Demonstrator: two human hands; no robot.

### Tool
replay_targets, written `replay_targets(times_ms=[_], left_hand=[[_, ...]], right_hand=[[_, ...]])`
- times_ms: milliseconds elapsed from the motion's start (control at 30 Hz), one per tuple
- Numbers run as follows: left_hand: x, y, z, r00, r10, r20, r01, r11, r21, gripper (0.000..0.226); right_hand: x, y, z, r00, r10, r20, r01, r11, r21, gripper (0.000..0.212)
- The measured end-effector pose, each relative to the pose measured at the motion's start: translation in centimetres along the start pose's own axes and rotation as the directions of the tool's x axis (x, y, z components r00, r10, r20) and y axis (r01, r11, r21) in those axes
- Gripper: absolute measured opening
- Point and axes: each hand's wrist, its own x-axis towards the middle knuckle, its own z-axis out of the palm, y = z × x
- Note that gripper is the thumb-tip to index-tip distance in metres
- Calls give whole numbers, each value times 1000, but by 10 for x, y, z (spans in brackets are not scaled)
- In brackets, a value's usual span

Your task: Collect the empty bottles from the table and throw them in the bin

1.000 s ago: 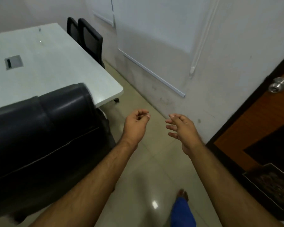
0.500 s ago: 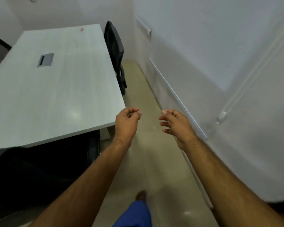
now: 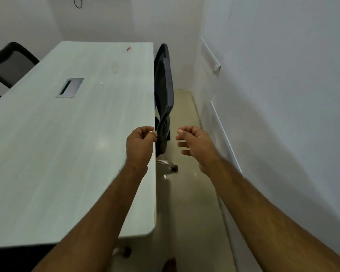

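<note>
A: Bottles first. Where are they?

B: None in your view. The table point(image 3: 47, 154) shows only a small red scrap point(image 3: 128, 48) at the far end, a pale speck point(image 3: 101, 83) and a faint smear that could be a clear lid or just a ring mark; too blurred to call. No bin visible either.

A: How should you expect them to handle?

B: A judgement only: empty bottles are light, thin-walled and easy to tip or crush. Take each around the middle or by the neck, with gentle pressure.

A: Your hands?

B: Your left hand point(image 3: 140, 144) is loosely curled, thumb meeting forefinger, holding nothing, over the table's right edge. Your right hand point(image 3: 194, 146) is half open, fingers point(image 3: 182, 143) slack, empty, above the floor.

A: Surface and room?

B: Pale wood-grain top, smooth, with a metal cable hatch point(image 3: 69, 87) set in it. A dark mesh chair point(image 3: 164, 91) is tucked against the right edge, another chair point(image 3: 10, 61) at far left. Narrow tiled aisle point(image 3: 186, 203) between table and white wall point(image 3: 283, 95).
</note>
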Motion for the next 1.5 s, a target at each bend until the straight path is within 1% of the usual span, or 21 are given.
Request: replay_targets(times_ms=[133, 267, 400, 433, 467, 567, 767, 833, 867, 900, 967, 1000, 1100, 1167, 1233, 1267, 1367, 1467, 1500], left_hand=[[87, 11, 27, 997, 16, -73, -12, 998, 54, 15], [165, 11, 58, 989, 15, -144, -7, 999, 52, 18], [261, 12, 104, 973, 25, -229, -19, 999, 29, 19], [288, 12, 121, 963, 24, -269, -15, 999, 32, 18], [313, 15, 134, 954, 24, -300, -15, 999, 34, 18], [378, 28, 168, 928, 21, -372, -3, 999, 48, 16], [491, 57, 198, 880, -11, -474, 56, 995, 80, 22], [533, 56, 203, 865, -35, -500, 89, 992, 85, 24], [553, 54, 204, 864, -49, -501, 106, 991, 86, 23], [573, 52, 205, 867, -60, -495, 121, 988, 92, 23], [618, 43, 207, 865, -87, -494, 151, 984, 92, 23], [644, 38, 209, 859, -99, -502, 167, 982, 92, 24], [717, 16, 207, 833, -127, -538, 204, 975, 87, 27], [763, -2, 204, 800, -155, -580, 241, 968, 74, 27], [815, -16, 199, 747, -177, -641, 282, 957, 64, 27], [835, -22, 196, 709, -204, -675, 324, 945, 55, 27], [881, -34, 183, 622, -264, -737, 418, 908, 28, 28], [917, -48, 166, 556, -306, -773, 494, 869, 12, 29], [924, -53, 160, 554, -310, -773, 513, 858, 23, 28]], right_hand=[[99, -25, 7, 997, -21, 73, 23, 999, -27, 19], [203, -45, 15, 987, -59, 150, 66, 997, -44, 19], [326, -73, 18, 947, -162, 276, 182, 982, -51, 26], [362, -80, 15, 938, -161, 306, 185, 982, -50, 27], [393, -87, 12, 933, -154, 325, 174, 984, -31, 28], [477, -111, 5, 930, -64, 361, 50, 998, 48, 25], [623, -157, 25, 897, -24, 442, 2, 999, 51, 27], [671, -164, 38, 878, -28, 477, 30, 1000, 4, 25], [694, -163, 46, 868, -54, 493, 77, 997, -28, 24], [716, -162, 54, 857, -93, 506, 154, 985, -80, 24], [763, -159, 75, 822, -174, 542, 331, 921, -207, 27], [788, -158, 86, 806, -188, 561, 388, 884, -261, 29], [858, -154, 125, 742, -169, 648, 485, 803, -346, 34], [901, -146, 153, 698, -139, 702, 523, 769, -367, 35], [951, -145, 189, 634, -97, 767, 567, 733, -376, 36], [971, -143, 207, 600, -76, 796, 599, 703, -383, 37], [1017, -140, 253, 503, -60, 862, 699, 616, -365, 39], [1055, -131, 300, 425, -64, 903, 799, 496, -341, 37], [1064, -126, 312, 398, -86, 913, 835, 445, -322, 36]])
